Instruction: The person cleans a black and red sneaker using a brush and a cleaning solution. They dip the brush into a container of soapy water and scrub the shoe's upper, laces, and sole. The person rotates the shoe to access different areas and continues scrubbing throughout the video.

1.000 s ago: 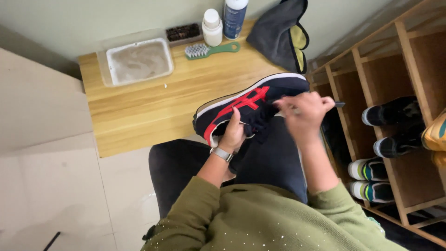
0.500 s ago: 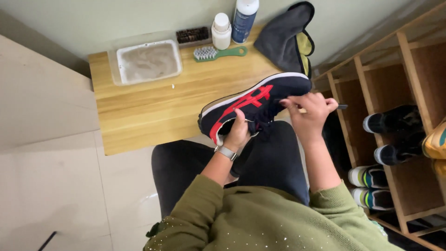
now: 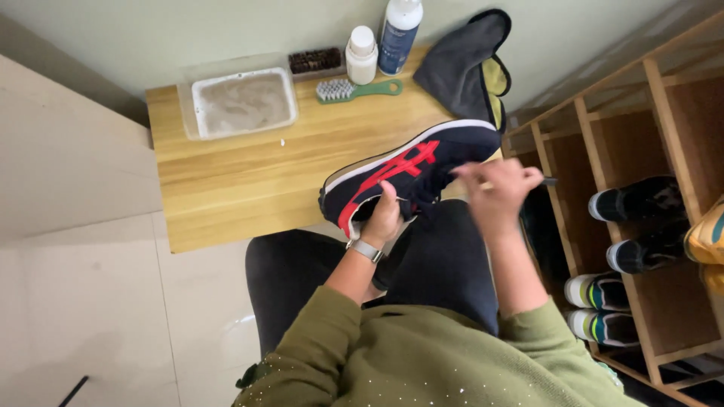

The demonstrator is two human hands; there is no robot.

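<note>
A dark navy sneaker [image 3: 411,175] with red stripes and a white sole lies on its side across the person's lap, its toe reaching over the front edge of the tabletop [image 3: 226,188]. The left hand [image 3: 383,218] grips the shoe near its heel opening, fingers closed on it, a watch at the wrist. The right hand [image 3: 498,188] (blurred) is at the lace area, fingers pinched narrow around something thin and dark; what exactly, I cannot tell.

The tabletop is light wood with visible grain, pushed against a pale green wall. At its back stand a clear plastic tub [image 3: 241,102] of cloudy water, a dark bristle brush [image 3: 315,60], a green-handled brush [image 3: 358,90], a small white bottle [image 3: 361,54] and a taller bottle [image 3: 398,34]. A grey cloth [image 3: 460,64] with yellow lining lies at the right end. The floor [image 3: 83,301] is pale glossy tile. To the right, a wooden shoe rack [image 3: 648,136] holds several pairs.
</note>
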